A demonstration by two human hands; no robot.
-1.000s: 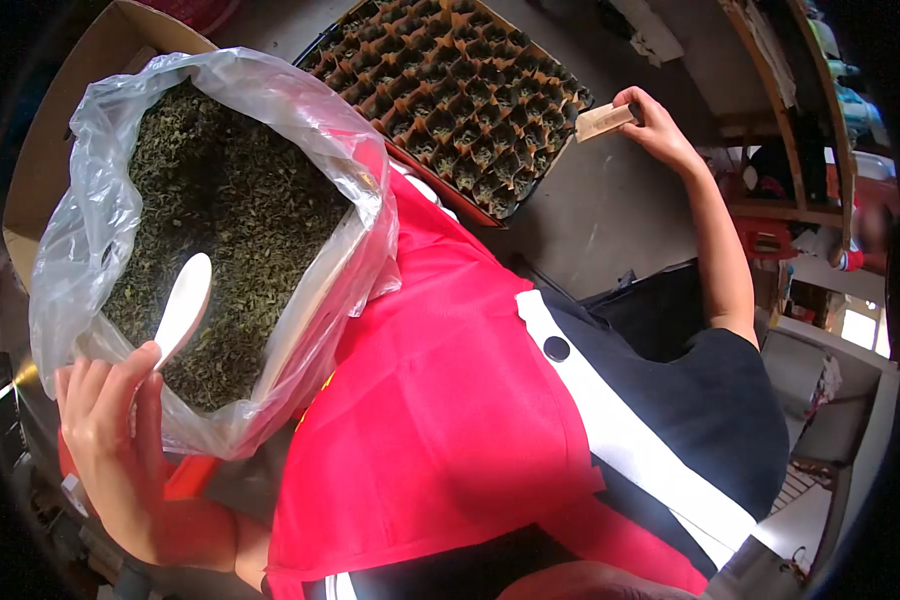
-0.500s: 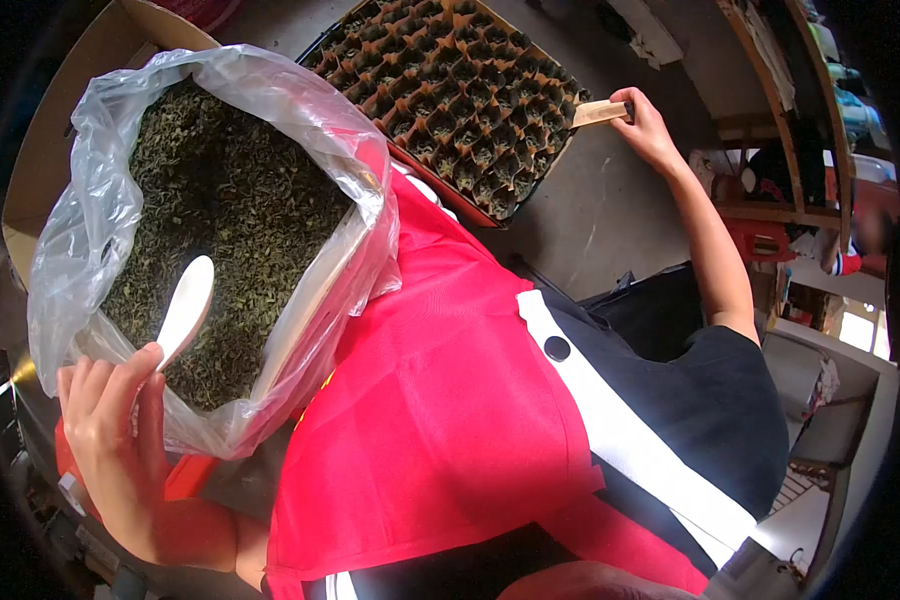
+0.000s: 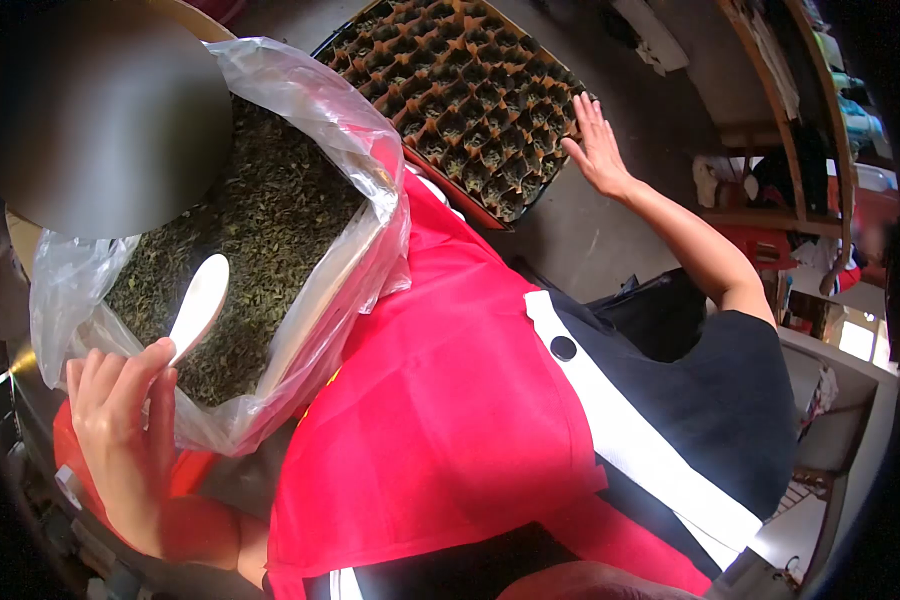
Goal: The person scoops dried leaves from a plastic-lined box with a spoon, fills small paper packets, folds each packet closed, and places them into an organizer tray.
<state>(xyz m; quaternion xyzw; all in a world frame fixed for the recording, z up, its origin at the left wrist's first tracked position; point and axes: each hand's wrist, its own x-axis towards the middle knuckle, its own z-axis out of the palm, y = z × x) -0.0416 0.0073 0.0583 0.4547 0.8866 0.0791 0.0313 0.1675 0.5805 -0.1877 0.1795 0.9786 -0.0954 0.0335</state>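
My left hand point(image 3: 120, 435) is closed around the handle of a white spoon point(image 3: 201, 305). The spoon's bowl is over dried tea-like leaves point(image 3: 270, 235) in a clear plastic bag point(image 3: 370, 262). My right hand point(image 3: 597, 150) has its fingers stretched out, with nothing seen in it. It is at the right edge of a tray point(image 3: 454, 190) packed with rows of small brown paper pouches point(image 3: 470, 110). The pouches stand with their mouths upward, and dark leaves show in them. Whether the fingertips touch the pouches I cannot tell.
A blurred grey round patch point(image 3: 100, 120) covers the upper left, over part of the bag and the cardboard box point(image 3: 202, 20). Beneath the bag stands a red stool-like thing point(image 3: 192, 472). A red apron point(image 3: 450, 420) covers my lap. Wooden shelving point(image 3: 800, 120) rises at right.
My right hand held a brown paper pouch at the tray's edge; now its fingers are spread and the pouch is out of it. The left hand and spoon shifted slightly right. A grey patch has appeared.
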